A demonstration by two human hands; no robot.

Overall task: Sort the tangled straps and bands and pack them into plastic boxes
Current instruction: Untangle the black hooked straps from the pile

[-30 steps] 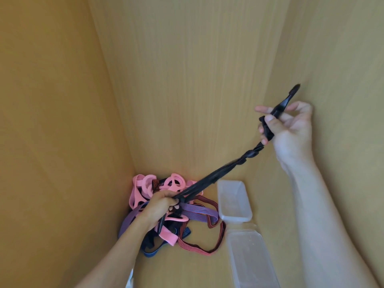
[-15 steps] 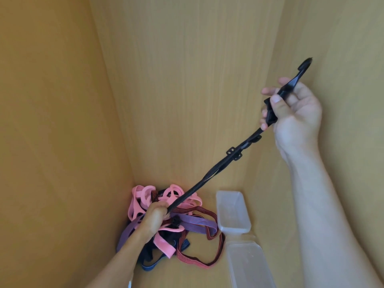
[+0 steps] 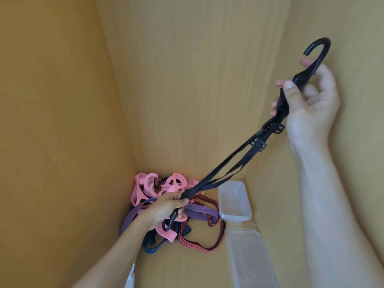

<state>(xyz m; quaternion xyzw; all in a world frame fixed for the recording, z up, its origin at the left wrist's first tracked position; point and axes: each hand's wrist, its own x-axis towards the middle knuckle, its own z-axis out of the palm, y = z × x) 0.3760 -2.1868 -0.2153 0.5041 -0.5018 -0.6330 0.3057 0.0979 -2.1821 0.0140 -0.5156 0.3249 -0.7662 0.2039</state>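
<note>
Both ends of a black hooked elastic strap [image 3: 257,144] are gripped, left hand [image 3: 164,208] at six o'clock, right hand [image 3: 311,104] at two o'clock, seemingly to free it from the tangled coloured bands [image 3: 175,180].

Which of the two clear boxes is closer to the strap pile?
The farther box, right beside the red-striped band; the other box lies nearer the camera.

Right hand [image 3: 309,100] raised high in a curled pinch; left hand [image 3: 164,210] low, closed in a fist.
</note>
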